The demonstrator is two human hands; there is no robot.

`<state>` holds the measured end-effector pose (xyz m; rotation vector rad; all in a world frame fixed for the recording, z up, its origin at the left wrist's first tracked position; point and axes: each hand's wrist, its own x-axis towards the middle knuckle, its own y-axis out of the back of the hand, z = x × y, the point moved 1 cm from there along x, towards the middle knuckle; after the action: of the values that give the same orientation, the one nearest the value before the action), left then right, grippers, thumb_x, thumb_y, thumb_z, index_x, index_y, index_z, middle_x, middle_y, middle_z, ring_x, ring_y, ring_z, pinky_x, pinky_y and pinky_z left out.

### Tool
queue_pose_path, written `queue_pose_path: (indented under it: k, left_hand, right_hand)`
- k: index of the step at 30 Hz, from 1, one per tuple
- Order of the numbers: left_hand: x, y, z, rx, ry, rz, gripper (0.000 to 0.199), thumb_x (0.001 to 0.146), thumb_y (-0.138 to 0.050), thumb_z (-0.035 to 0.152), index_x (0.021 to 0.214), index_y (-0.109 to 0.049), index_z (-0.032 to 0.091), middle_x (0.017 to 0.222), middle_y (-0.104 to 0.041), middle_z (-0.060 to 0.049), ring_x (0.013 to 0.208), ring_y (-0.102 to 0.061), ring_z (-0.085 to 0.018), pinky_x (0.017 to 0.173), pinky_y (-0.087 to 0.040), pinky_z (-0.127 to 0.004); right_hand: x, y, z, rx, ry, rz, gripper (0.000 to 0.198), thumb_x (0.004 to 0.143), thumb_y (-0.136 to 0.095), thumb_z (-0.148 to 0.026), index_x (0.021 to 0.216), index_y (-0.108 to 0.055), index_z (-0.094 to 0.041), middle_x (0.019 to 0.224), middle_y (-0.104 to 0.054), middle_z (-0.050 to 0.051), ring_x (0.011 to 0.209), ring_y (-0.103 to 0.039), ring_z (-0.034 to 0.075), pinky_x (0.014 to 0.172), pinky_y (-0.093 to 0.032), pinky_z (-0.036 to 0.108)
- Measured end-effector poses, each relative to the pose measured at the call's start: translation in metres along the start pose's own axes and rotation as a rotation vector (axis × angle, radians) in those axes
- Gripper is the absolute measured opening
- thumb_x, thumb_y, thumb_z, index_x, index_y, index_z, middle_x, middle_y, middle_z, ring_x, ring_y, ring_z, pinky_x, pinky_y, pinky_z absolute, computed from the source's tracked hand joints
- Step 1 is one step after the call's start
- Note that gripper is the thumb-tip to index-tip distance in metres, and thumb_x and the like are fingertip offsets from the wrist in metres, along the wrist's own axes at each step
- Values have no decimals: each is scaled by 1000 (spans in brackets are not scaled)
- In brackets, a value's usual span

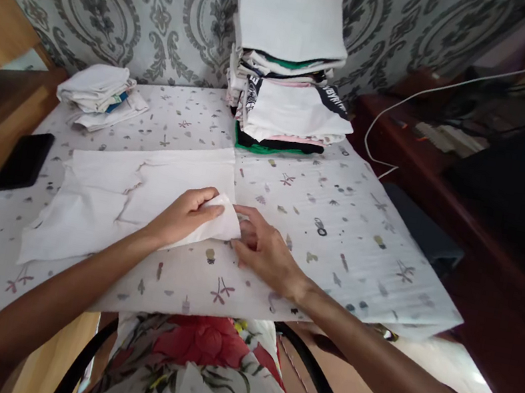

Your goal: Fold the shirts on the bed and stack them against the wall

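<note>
A white shirt [106,189] lies spread out on the table, its outline sleeveless at the left end and a wavy seam or edge running across its middle. My left hand [186,216] grips the near right corner, thumb on top, and the fabric there is folded up over itself. At the shirt's right end, my right hand [267,251] has its fingers curved and apart, with the fingertips right at the fabric's edge. Whether those fingertips touch the cloth I cannot tell.
A tall stack of folded clothes [294,19] stands at the back against the patterned wall, with a lower folded pile [302,112] before it. A small pile of white cloths [96,86] and a black phone [23,161] lie left on the patterned tablecloth [347,232]. A white cable [429,87] hangs at right.
</note>
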<state>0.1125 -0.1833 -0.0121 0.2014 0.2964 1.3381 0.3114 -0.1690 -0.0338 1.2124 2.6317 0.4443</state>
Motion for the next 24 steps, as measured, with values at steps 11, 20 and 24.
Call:
queue_pose_path:
  k: [11,20,24]
  left_hand:
    - [2,-7,-2,176,4,-30,30,89,-52,42,71,-41,20,65,-33,6,60,-35,-11,54,-28,-24]
    - [2,-20,-3,504,-47,-12,15,93,-53,33,85,-58,22,79,-64,3,72,-57,-16,69,-40,-27]
    - [-2,-20,-3,854,-157,116,14,94,-55,30,105,-58,22,101,-67,-5,95,-60,-23,80,-45,-34]
  right_hand:
    - [-12,4,8,-535,297,88,49,91,-42,-13,139,-39,-23,93,-71,3,73,-65,17,71,-51,30]
    - [-17,15,13,-662,531,-9,35,95,-39,-10,116,-64,-20,97,-70,9,88,-64,21,76,-54,35]
    - [-21,16,13,-706,592,-9,33,94,-39,-9,109,-67,-17,98,-68,11,89,-61,21,75,-54,35]
